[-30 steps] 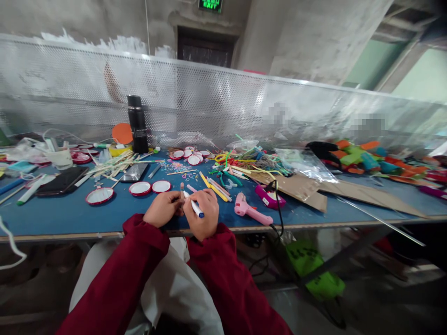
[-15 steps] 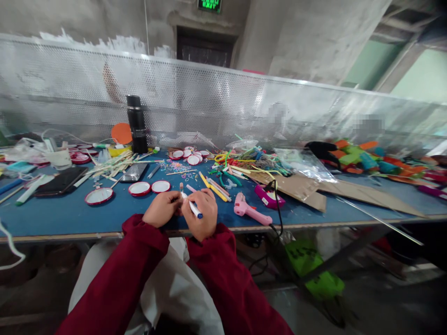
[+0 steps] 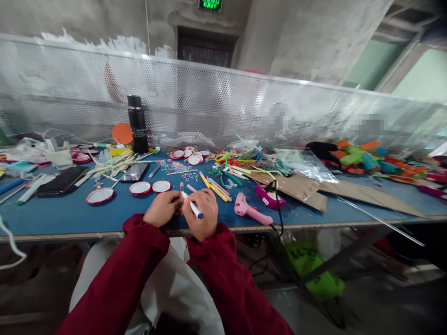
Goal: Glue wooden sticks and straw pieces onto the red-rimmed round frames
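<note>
Over the near edge of the blue table (image 3: 66, 217), the left hand (image 3: 161, 208) and the right hand (image 3: 202, 216) are held close together. The blue-ended white pen (image 3: 193, 207) is gripped in the right. The small tan stick (image 3: 182, 186) seems to be pinched in the left, its top poking up. The stick is best held firm and the pen pressed softly.
</note>
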`<state>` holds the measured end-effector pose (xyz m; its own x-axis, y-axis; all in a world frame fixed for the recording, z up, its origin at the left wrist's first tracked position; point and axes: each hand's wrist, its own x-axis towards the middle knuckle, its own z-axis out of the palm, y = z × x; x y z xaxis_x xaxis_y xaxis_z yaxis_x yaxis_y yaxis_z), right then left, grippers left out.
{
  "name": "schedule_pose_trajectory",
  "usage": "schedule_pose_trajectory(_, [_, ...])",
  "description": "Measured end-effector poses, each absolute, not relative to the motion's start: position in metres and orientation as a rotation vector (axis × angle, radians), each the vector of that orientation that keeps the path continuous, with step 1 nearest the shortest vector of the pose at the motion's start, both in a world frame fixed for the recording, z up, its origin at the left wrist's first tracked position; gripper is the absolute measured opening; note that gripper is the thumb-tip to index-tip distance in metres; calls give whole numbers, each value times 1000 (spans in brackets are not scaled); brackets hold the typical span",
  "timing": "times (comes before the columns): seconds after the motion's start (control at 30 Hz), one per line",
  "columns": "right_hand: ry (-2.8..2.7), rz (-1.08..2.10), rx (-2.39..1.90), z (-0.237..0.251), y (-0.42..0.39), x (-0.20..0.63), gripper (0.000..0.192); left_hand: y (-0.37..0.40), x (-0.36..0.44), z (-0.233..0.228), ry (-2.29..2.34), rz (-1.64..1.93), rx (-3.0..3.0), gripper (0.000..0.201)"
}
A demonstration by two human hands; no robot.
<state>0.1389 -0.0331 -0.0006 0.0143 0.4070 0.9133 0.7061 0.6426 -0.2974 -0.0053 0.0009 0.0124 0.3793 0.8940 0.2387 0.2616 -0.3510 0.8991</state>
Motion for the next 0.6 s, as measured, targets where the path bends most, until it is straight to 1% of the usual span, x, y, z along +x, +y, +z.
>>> schedule_pose_trajectory(0.2, [-1560, -297, -997, -2, -32, 138, 16, 0, -5, 14, 985, 961, 1801, 17])
schedule_pose_trajectory(0.43, [-1599, -282, -950, -1, -34, 139, 14, 1, -5, 14, 997, 969, 1813, 14])
schedule_pose_trajectory(0.6, [-1561, -295, -977, -2, -32, 139, 15, 1, -5, 13, 980, 966, 1788, 15])
